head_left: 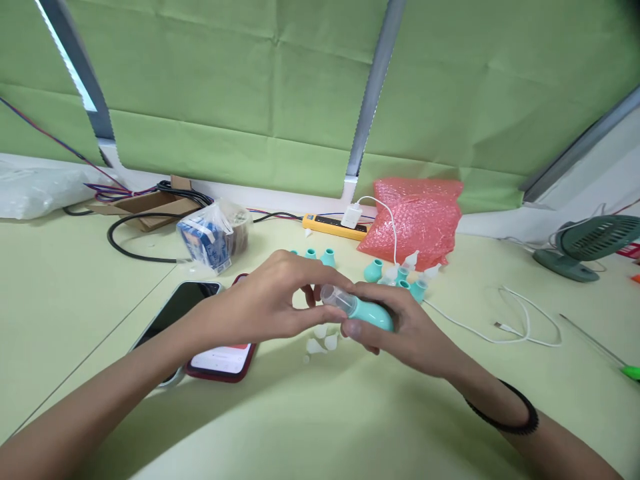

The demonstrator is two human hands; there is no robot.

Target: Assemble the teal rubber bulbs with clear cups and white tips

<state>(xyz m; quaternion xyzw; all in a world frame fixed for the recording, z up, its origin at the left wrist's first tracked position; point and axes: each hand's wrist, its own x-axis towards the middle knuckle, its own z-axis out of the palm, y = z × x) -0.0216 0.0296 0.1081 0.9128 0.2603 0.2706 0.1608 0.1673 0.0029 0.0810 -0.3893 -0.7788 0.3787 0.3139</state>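
Note:
My right hand [400,327] is wrapped round a teal squeeze bulb [373,315], which lies tilted with its neck toward the left. A clear plastic tube [343,300] sits at the neck of the bulb. The thumb and fingers of my left hand [280,293] pinch this tube from both sides. Below the hands, several small white translucent tips [316,346] lie on the table. Behind them stand more teal bulbs [373,271], some fitted with clear pointed nozzles [411,261]. My fingers partly cover the bulb and tube.
Two phones [240,363] lie left of my hands on the pale green table [320,427]. Farther back are a bagged blue box [206,237], a yellow power strip [330,228] and red bubble wrap [415,220]. To the right are a white cable [525,327], a fan [595,240] and a green-handled tool [631,372].

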